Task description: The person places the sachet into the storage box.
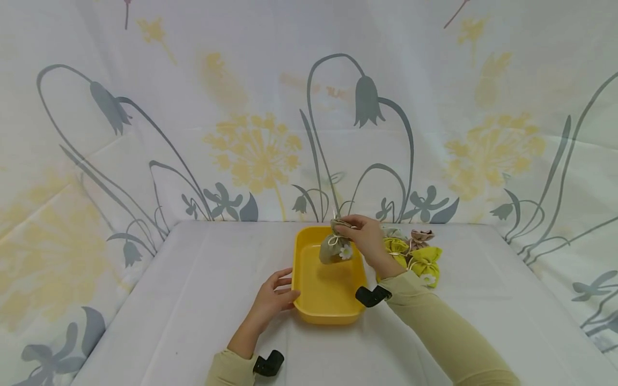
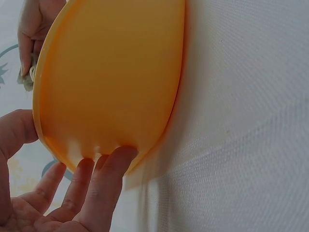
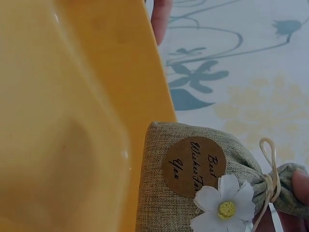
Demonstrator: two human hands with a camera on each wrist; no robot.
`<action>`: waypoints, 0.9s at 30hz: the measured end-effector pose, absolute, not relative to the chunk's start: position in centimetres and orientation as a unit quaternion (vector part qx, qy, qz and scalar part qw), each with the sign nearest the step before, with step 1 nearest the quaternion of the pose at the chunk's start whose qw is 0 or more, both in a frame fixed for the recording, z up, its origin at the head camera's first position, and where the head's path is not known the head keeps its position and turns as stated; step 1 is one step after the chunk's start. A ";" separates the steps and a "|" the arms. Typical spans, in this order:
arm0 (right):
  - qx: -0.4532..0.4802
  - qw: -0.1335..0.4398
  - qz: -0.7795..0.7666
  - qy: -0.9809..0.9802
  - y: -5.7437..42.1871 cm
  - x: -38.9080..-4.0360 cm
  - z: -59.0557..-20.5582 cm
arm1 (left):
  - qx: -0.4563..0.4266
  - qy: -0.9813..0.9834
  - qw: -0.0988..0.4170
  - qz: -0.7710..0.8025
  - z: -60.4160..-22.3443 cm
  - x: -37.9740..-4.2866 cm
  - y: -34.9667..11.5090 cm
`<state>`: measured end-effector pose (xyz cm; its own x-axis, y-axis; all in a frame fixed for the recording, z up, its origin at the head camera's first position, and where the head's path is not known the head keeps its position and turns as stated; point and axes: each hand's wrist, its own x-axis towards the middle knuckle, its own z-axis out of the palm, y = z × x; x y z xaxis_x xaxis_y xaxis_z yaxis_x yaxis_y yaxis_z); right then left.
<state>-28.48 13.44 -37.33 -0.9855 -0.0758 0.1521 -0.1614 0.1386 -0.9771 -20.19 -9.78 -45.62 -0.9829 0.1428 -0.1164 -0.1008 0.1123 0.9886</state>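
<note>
White-covered tabletop carries a yellow tray; the left hand rests relaxed fingers against its left wall. Right hand pinches the tied neck of a burlap pouch, suspended over the tray's far end. More yellow-green pouches lie just right of the tray.

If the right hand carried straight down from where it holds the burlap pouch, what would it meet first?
Most likely the floor of the yellow tray. The right hand pinches the burlap pouch by its tied neck over the tray's far end, so the pouch's bottom would touch first. Its height above the floor is unclear.
</note>
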 end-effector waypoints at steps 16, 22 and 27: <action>0.048 0.045 0.630 -0.774 10.0 -31.3 -38.4 | 0.021 0.730 0.093 0.677 -45.5 -20.0 -9.8; 0.027 0.040 0.626 -0.779 9.3 -32.2 -39.2 | 0.025 0.729 0.089 0.678 -45.7 -20.2 -9.7; 0.003 0.030 0.647 -0.762 8.7 -32.8 -40.1 | 0.023 0.729 0.093 0.678 -45.2 -20.0 -9.8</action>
